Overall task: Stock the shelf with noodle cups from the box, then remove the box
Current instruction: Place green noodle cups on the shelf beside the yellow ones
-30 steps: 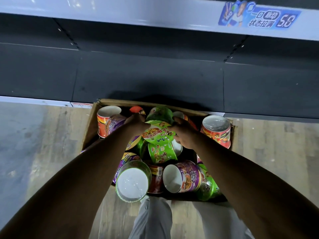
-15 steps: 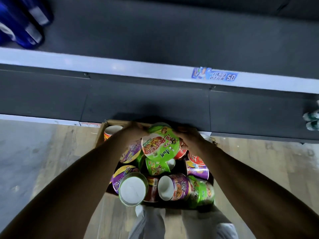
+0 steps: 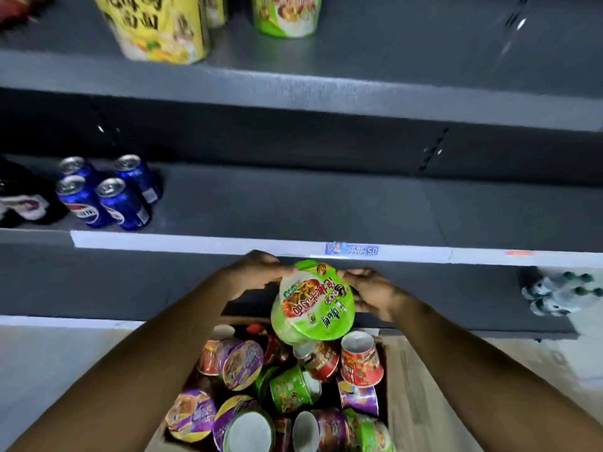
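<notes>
A green noodle cup [image 3: 314,301] hangs above the cardboard box [image 3: 411,380], its printed lid tilted toward me. My left hand [image 3: 257,272] grips its far left rim and my right hand [image 3: 368,288] grips its right side. The cup is just below the front edge of the middle shelf [image 3: 293,203]. Inside the box lie several purple, red and green noodle cups [image 3: 244,360], tumbled on their sides and upside down.
Blue soda cans [image 3: 107,194] and a dark bottle [image 3: 23,200] stand at the left of the middle shelf. A yellow cup [image 3: 160,27] and a green cup [image 3: 287,14] sit on the upper shelf. Green-capped bottles [image 3: 554,291] lie on the lowest shelf at right. A price tag [image 3: 352,249] marks the shelf edge.
Both hands have lifted the green cup out of the box up toward the middle shelf. My view has tilted upward, bringing the upper shelves into sight.
</notes>
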